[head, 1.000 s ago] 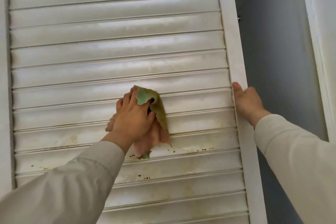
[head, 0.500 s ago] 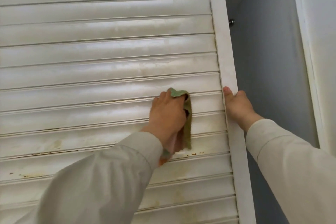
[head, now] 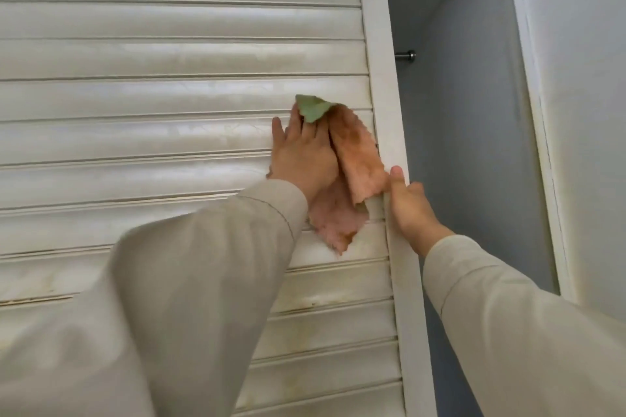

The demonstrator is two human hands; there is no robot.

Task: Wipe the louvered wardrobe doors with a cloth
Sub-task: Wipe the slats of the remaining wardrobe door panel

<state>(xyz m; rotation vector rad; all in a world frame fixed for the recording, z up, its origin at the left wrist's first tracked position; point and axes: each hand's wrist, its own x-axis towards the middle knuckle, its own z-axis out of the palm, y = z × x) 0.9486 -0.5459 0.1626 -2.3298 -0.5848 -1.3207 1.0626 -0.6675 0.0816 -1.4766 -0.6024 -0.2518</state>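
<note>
Left hand (head: pixel 301 156): fingers straight and spread, palm flat, pressing the cloth against the slats right of the frame's centre.
Cloth (head: pixel 355 162): pink-orange with a green corner at its top; it lies under and to the right of the left hand, its lower end hanging over the slats, its right edge touching the door's frame strip.
Right hand (head: pixel 410 206): curled around the door's right edge, thumb on the front face, fingers behind; it touches the cloth's edge.
Louvered door (head: pixel 169 57): white, fills the left and centre; yellowish stains on the lower slats.
Wardrobe interior (head: pixel 467 145): grey, open on the right, with a metal rod end (head: pixel 406 55) in the upper part.
Sleeves (head: pixel 189 281): pale beige, across the bottom of the frame.
</note>
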